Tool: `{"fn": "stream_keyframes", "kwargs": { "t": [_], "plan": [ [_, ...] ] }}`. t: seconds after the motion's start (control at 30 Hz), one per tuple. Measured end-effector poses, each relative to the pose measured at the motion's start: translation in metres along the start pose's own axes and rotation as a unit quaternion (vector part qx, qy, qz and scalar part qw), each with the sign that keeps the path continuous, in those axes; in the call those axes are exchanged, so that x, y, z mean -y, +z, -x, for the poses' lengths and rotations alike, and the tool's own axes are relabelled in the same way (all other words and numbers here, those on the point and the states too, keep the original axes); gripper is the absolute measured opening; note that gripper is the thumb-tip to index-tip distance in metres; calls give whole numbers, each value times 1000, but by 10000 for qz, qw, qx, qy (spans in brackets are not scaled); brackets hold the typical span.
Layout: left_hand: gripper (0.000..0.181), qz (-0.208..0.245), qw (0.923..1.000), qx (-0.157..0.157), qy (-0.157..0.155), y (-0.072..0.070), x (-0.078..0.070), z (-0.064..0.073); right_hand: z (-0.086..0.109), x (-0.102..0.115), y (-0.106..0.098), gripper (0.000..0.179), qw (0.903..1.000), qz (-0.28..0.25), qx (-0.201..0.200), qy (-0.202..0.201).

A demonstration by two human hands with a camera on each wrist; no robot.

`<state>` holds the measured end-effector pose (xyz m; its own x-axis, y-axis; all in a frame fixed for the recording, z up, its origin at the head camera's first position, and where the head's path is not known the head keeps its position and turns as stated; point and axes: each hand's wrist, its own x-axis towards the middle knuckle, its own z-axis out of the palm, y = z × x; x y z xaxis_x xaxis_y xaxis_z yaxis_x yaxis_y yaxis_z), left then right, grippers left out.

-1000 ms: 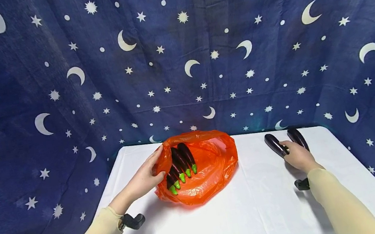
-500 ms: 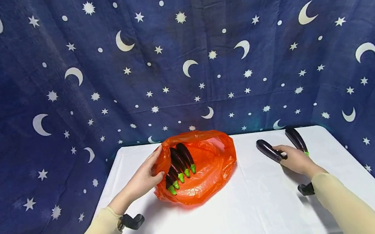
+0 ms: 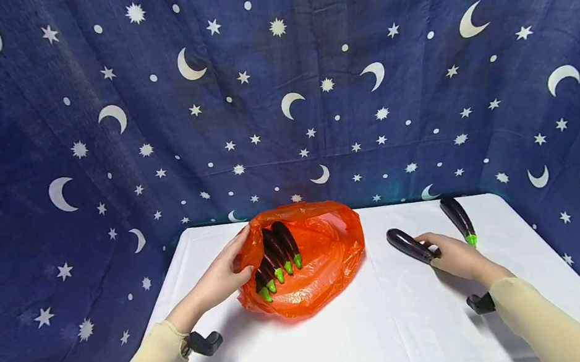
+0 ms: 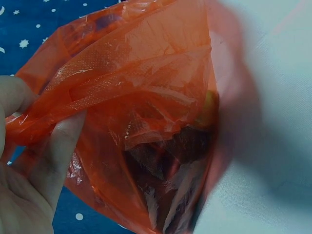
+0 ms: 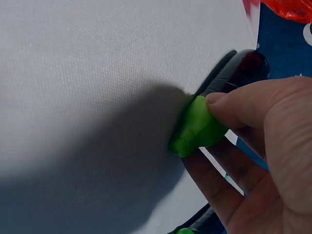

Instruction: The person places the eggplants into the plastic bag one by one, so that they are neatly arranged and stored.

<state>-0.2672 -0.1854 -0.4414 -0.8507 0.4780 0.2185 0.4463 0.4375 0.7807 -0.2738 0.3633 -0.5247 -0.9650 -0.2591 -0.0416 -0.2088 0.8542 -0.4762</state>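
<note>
An orange-red plastic bag (image 3: pixel 326 275) lies with its mouth facing me, several dark eggplants (image 3: pixel 277 252) with green stems side by side in its left half. My left hand (image 3: pixel 221 282) grips the bag's left rim; in the left wrist view the bag film (image 4: pixel 122 78) runs pinched between thumb and fingers. To the right, my right hand (image 3: pixel 455 255) holds one eggplant (image 3: pixel 407 243) by its stem end, the dark body pointing left toward the bag. The right wrist view shows the thumb on its green cap (image 5: pixel 197 124) and fingers beneath.
Another eggplant (image 3: pixel 459 219) lies at the table's back right, behind my right hand. The white-covered table (image 3: pixel 348 347) ends at a dark blue curtain (image 3: pixel 280 113) with moons and stars, which also hangs along both sides.
My right hand has drawn its eggplant left and a little nearer to me, away from the eggplant at the back right. The left hand keeps its grip on the bag.
</note>
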Motion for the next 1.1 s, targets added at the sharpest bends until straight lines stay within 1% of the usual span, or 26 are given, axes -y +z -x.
{"fn": "stream_keyframes", "kwargs": {
  "t": [0.2,0.3,0.4,0.47,0.53,0.63,0.83,0.93,1.0,1.1],
  "plan": [
    [87,22,10000,0,27,-1,1,0,2,1,0,62,9999,21,124,101],
    [87,-20,10000,-9,53,-1,0,0,2,2,-2,67,9996,-62,202,177],
    [88,-45,10000,-8,76,-1,0,0,1,4,-6,75,9983,-381,382,242],
    [88,-33,10000,-3,83,-1,0,0,-1,6,-9,79,9957,-713,502,317],
    [87,-30,10000,-4,86,-1,1,0,-1,7,-12,80,9923,-1044,594,306],
    [87,31,10000,8,71,-1,1,1,-3,9,-16,78,9888,-1307,674,263],
    [87,24,10000,25,37,0,1,1,-9,6,-22,78,9878,-1255,904,190],
    [88,-13,10000,23,94,0,1,0,-12,3,-23,80,9864,-1282,1017,174],
    [88,-63,9999,-4,153,0,2,0,-14,4,-24,81,9852,-1308,1089,208],
    [88,-152,9996,-44,236,0,1,-1,-15,6,-26,82,9827,-1382,1172,388]
  ]
}}
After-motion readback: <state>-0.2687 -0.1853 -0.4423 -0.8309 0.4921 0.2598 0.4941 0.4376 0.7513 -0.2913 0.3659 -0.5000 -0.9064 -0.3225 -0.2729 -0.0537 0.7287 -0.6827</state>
